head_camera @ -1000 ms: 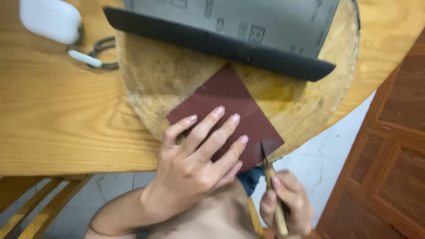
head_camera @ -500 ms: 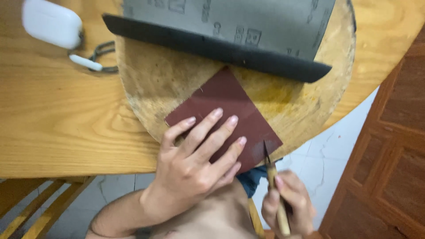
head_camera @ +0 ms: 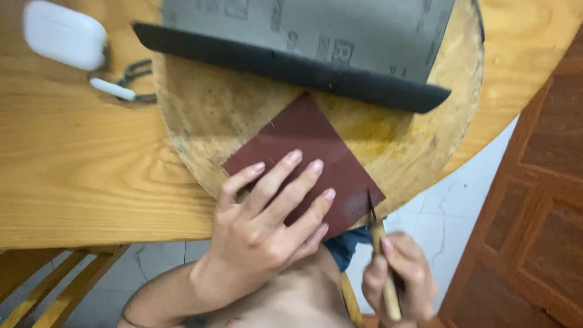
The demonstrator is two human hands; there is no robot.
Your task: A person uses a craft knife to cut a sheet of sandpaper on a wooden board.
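My left hand [head_camera: 267, 222] lies flat with fingers spread on a square of reddish-brown sandpaper [head_camera: 306, 136], pressing it onto a round wooden board [head_camera: 243, 109]. My right hand [head_camera: 401, 276] grips the wooden handle of a small knife [head_camera: 379, 249]. Its dark pointed blade touches the sandpaper's near right edge, at the rim of the board.
A large grey sheet of sandpaper [head_camera: 316, 36] with a curled dark edge lies across the back of the board. A white case [head_camera: 64, 36] with a metal clip sits on the wooden table [head_camera: 79, 176] at the far left. A brown panelled door [head_camera: 540, 200] stands at the right.
The view has shifted slightly. Both hands keep their places; the knife blade stays at the sandpaper's edge with little visible movement.
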